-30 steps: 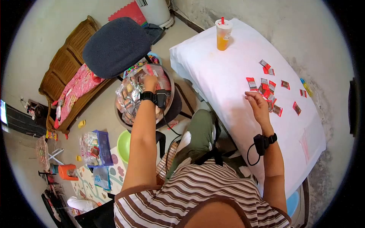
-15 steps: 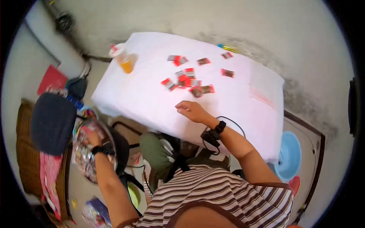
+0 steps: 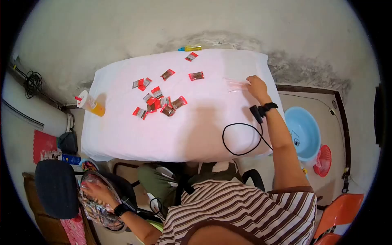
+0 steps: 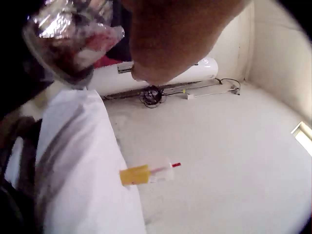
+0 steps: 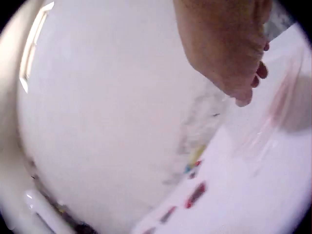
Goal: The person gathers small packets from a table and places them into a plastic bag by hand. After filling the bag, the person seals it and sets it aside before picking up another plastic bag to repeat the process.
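Observation:
My left hand (image 3: 99, 193) is down over the wide basin (image 3: 131, 228) at the lower left, among shiny clear-wrapped packets (image 3: 94, 209). A clear wrapper (image 4: 73, 48) shows beside it in the left wrist view; its fingertips are hidden there. On the right part of the table, my right hand (image 3: 258, 88) is over the white cloth with loosely bent fingers. Its fingertips are right at the end of a flat clear plastic bag (image 3: 236, 85) with pink stripes. Several small red-and-brown wrapped snacks (image 3: 155, 104) lie scattered left of the table's middle.
A lidded cup of orange drink (image 3: 92, 104) stands at the table's left edge. At the back edge lies a yellow bottle with a blue cap (image 3: 192, 48). A black cable (image 3: 223, 136) loops from my right wrist. A blue basin (image 3: 303, 130) sits on the floor at right.
The head view has turned right. My right hand has moved from beside the wrapped snacks across to the clear bag on the right. My left hand stays at the basin of packets.

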Action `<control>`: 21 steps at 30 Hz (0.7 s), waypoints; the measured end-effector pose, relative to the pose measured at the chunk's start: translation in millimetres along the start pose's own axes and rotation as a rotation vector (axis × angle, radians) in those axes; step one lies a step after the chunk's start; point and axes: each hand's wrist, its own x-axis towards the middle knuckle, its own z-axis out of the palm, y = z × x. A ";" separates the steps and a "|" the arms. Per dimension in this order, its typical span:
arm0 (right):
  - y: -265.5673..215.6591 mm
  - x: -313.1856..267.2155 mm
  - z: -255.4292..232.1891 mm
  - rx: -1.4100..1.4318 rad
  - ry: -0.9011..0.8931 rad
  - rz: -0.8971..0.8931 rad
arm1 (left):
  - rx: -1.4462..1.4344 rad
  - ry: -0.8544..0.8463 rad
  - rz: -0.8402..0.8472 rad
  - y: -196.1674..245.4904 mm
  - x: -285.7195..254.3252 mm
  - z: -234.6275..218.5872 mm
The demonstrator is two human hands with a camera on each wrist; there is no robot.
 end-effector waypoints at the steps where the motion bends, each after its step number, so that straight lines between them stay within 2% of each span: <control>1: 7.1 2.3 12.8 -0.043 0.084 -0.072 | -0.003 0.007 0.001 17.4 -0.7 -0.7; 2: 14.8 5.0 24.3 -0.084 0.166 -0.146 | -0.134 -0.011 0.058 36.0 -2.0 -1.4; 3: 19.3 6.9 31.5 -0.077 0.170 -0.146 | -0.262 -0.030 0.116 55.0 -2.9 -3.0; 4: 21.9 8.9 36.9 -0.146 0.088 -0.096 | -0.471 -0.093 0.145 75.4 -3.1 -5.0; 5: 25.1 10.8 41.2 -0.215 0.005 -0.046 | -0.468 -0.085 0.147 86.7 -6.1 -0.7; 7: 27.5 10.8 38.8 -0.202 0.033 -0.038 | -0.664 -0.187 0.171 105.9 -14.2 9.4; 8: 29.4 10.1 37.9 -0.193 0.055 -0.026 | -0.664 -0.185 0.173 117.1 -18.3 7.1; 9: 31.2 10.1 38.2 -0.190 0.059 -0.024 | -0.751 -0.281 0.123 134.3 -22.2 -0.5; 10: 32.3 10.7 38.6 -0.149 0.099 -0.004 | -0.837 -0.377 0.074 148.3 -25.0 -5.5; 11: 33.0 11.9 39.0 -0.107 0.139 0.014 | -0.839 -0.371 0.078 157.1 -27.2 -5.6; 12: 31.7 12.7 37.3 -0.104 0.144 0.015 | -0.845 -0.389 0.123 164.8 -29.4 -5.0; 14: 28.8 13.1 33.6 0.037 0.301 0.009 | -0.853 -0.405 0.206 179.8 -34.6 -8.9; 15: 22.7 14.2 28.5 0.039 0.309 0.009 | -0.856 -0.398 0.209 185.4 -35.5 -9.7; 17: -2.7 18.5 13.0 0.284 0.420 -0.152 | -0.955 -0.543 0.167 195.0 -37.2 -9.3; 19: -46.5 17.1 -6.5 0.352 0.427 -0.193 | -1.033 -0.610 0.215 210.8 -40.6 -4.5; 21: -100.0 6.2 -28.6 0.745 0.128 -0.142 | -1.125 -0.778 0.200 230.4 -40.9 -6.2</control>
